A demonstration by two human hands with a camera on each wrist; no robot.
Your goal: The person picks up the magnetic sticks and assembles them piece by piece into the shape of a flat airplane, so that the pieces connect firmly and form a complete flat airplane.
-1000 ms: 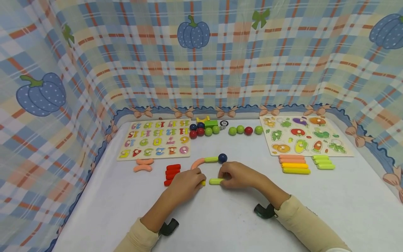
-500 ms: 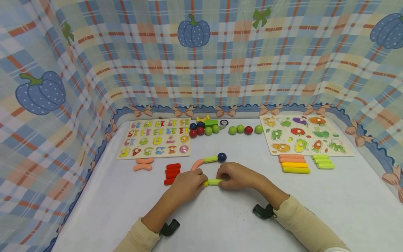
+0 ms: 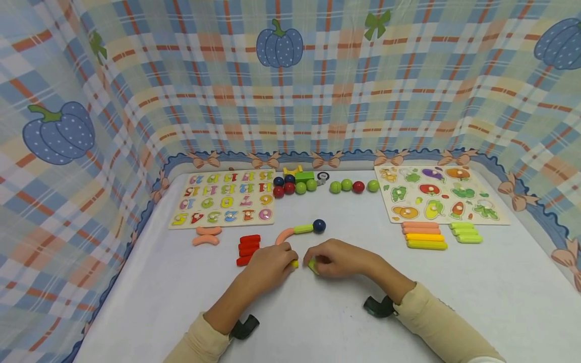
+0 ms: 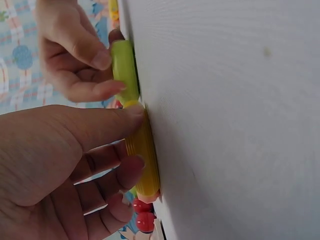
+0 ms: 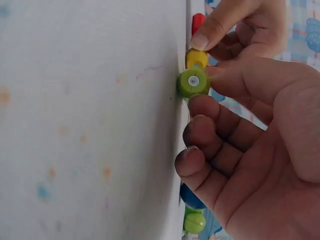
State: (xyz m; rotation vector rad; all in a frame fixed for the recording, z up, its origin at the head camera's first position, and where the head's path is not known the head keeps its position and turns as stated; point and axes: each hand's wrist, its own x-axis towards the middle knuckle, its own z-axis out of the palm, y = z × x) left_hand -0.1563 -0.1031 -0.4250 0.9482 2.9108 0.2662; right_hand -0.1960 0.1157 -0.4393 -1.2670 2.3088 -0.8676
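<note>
In the head view, my left hand (image 3: 271, 264) grips a yellow ridged stick (image 4: 142, 165) low over the white tabletop, thumb on one side and fingers on the other. My right hand (image 3: 339, 258) pinches a light green stick (image 3: 313, 266) between thumb and fingers. That green stick slants in the head view, close to the yellow stick's right end; whether the two touch I cannot tell. Beyond the hands lies a joined row: a curved salmon piece (image 3: 285, 234), a green stick (image 3: 303, 229) and a dark blue ball (image 3: 320, 226). The left hand hides part of the salmon piece.
Red sticks (image 3: 248, 247) and curved salmon pieces (image 3: 207, 240) lie left. Yellow sticks (image 3: 426, 245) and green sticks (image 3: 467, 233) lie right. Behind are a number puzzle board (image 3: 213, 223), a vegetable puzzle board (image 3: 442, 220) and several red, green and blue balls (image 3: 300, 189).
The right hand moved slightly left toward the left hand, and its green stick turned from level to slanting. The left hand stays nearly in place with the yellow stick.
</note>
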